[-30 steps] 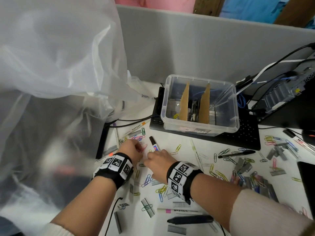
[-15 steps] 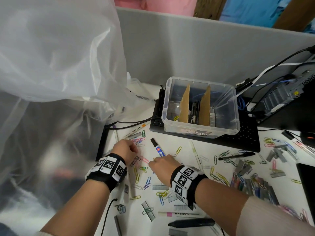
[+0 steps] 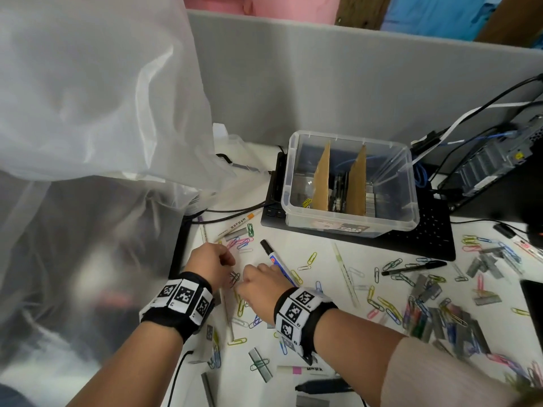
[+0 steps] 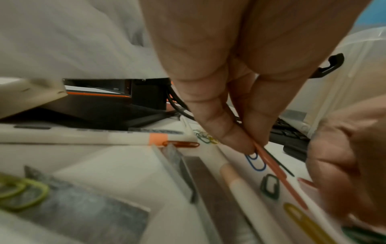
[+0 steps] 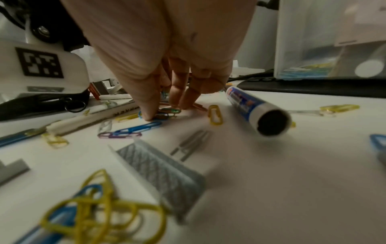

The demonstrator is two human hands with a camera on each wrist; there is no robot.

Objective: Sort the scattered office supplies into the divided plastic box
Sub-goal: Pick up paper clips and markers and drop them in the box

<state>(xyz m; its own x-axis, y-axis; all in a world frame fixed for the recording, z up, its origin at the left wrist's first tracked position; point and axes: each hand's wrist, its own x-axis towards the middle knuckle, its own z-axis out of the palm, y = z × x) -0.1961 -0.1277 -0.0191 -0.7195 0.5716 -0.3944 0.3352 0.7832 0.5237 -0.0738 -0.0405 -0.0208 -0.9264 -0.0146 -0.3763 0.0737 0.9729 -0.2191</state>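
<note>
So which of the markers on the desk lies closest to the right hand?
The blue-labelled marker with the black cap: its lower end runs right beside the right hand. The orange-banded one and the black pen lie clearly farther away.
</note>
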